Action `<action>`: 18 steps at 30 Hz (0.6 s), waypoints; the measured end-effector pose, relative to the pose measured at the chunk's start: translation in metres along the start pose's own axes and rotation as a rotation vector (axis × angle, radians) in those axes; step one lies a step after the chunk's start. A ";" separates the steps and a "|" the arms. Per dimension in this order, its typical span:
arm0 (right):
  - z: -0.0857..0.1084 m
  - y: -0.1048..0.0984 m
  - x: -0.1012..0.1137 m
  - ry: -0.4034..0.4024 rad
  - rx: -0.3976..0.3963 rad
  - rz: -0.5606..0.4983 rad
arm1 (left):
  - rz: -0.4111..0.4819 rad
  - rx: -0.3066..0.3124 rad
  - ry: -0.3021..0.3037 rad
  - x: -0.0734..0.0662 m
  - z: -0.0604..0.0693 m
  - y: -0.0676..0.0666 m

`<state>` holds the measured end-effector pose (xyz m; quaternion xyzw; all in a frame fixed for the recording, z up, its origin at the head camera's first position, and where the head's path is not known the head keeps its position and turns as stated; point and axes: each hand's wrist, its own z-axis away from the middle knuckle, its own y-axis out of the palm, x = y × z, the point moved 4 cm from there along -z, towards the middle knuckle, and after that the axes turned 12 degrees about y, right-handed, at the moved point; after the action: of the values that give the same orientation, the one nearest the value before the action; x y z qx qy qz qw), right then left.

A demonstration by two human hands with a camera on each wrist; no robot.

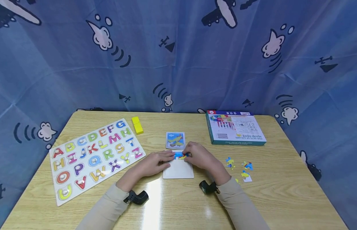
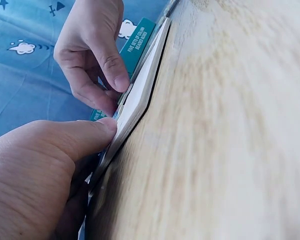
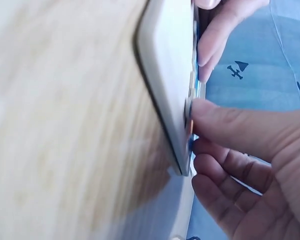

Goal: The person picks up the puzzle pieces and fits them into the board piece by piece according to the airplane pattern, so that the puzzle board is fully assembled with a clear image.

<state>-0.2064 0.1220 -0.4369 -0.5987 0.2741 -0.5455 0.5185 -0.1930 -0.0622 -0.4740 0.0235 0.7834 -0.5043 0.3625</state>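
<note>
A white square tray (image 1: 178,170) lies in front of the person, with blue, red and yellow puzzle pieces (image 1: 178,155) along its far edge. The left hand (image 1: 154,163) rests its fingers on the tray's far left part and the pieces there. At the far right corner, the right hand (image 1: 200,155) pinches a puzzle piece between thumb and fingers, as the right wrist view also shows, the thumb of the right hand (image 3: 250,150) against the piece's edge. Just beyond the tray lies a square picture card of a yellow plane (image 1: 175,140).
Several loose puzzle pieces (image 1: 230,163) lie right of the right forearm. An alphabet board (image 1: 89,172) covers the left side, with a yellow block (image 1: 137,125) at its far corner. A flat teal-edged box (image 1: 236,128) stands at the back right.
</note>
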 end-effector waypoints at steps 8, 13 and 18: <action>-0.001 0.002 0.004 0.015 -0.003 0.032 | -0.006 0.003 0.002 0.001 -0.001 -0.001; -0.001 0.002 0.004 -0.002 -0.029 0.020 | -0.012 -0.005 0.005 0.000 -0.001 -0.002; 0.000 0.004 0.000 0.014 -0.024 -0.017 | -0.005 -0.021 0.009 0.000 0.000 -0.002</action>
<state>-0.2051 0.1206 -0.4406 -0.6034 0.2790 -0.5507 0.5048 -0.1939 -0.0630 -0.4721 0.0202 0.7905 -0.4966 0.3579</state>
